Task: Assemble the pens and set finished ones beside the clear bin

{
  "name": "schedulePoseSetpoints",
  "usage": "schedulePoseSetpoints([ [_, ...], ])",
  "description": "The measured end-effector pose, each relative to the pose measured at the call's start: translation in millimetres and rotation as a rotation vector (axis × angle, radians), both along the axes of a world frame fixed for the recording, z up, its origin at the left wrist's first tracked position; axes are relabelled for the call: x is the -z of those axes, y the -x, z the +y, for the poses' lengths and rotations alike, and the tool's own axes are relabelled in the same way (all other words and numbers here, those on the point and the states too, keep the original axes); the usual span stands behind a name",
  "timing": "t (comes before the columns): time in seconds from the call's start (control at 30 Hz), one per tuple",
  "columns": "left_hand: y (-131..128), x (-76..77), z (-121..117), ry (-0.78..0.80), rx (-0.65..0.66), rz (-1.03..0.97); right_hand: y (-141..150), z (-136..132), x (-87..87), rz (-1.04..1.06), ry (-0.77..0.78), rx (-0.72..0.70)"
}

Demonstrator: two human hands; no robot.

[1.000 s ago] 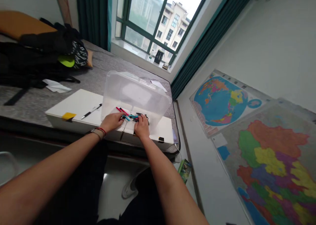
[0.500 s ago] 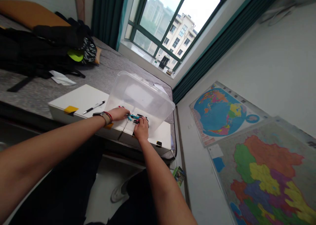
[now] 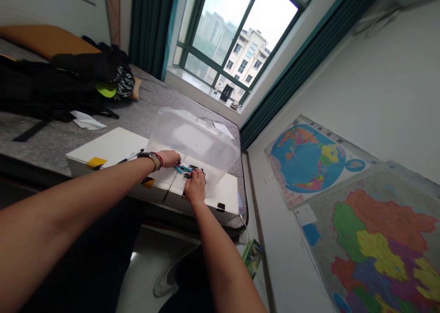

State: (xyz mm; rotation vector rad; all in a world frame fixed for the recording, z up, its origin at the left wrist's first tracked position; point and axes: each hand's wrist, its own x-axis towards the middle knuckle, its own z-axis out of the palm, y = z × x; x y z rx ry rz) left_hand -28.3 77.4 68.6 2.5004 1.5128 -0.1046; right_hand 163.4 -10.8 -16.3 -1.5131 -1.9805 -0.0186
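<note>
Nearby, a translucent box [image 3: 220,149]; left fingers [image 3: 175,157] and right fingers [image 3: 197,174] at the pens [image 3: 187,168], grip unclear.

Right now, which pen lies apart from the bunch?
The black-and-white pen beside the left forearm; the other pens lie together near the left hand and right hand.
</note>
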Motion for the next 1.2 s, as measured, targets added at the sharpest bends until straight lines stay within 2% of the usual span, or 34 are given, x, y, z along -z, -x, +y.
schedulePoseSetpoints([
  [0.2, -5, -1.2, 4, -0.032, -0.047, 0.036, 0, -1, -0.5, 0.0, -0.01, 0.001],
  [0.5, -15, -0.6, 0, -0.112, -0.004, 0.107, 0, -1, -1.3, 0.014, -0.021, 0.002],
  [0.67, -18, -2.4, 3, -0.092, -0.005, 0.119, 0, 0, 0.5, 0.033, -0.023, -0.004],
  [0.9, -21, -12.6, 12, -0.013, 0.047, 0.165, -1, 1, 3.1, 0.036, -0.052, -0.002],
  [1.2, -24, -9.5, 20, 0.008, 0.066, 0.175, -1, -1, -0.5, 0.04, -0.038, 0.003],
])
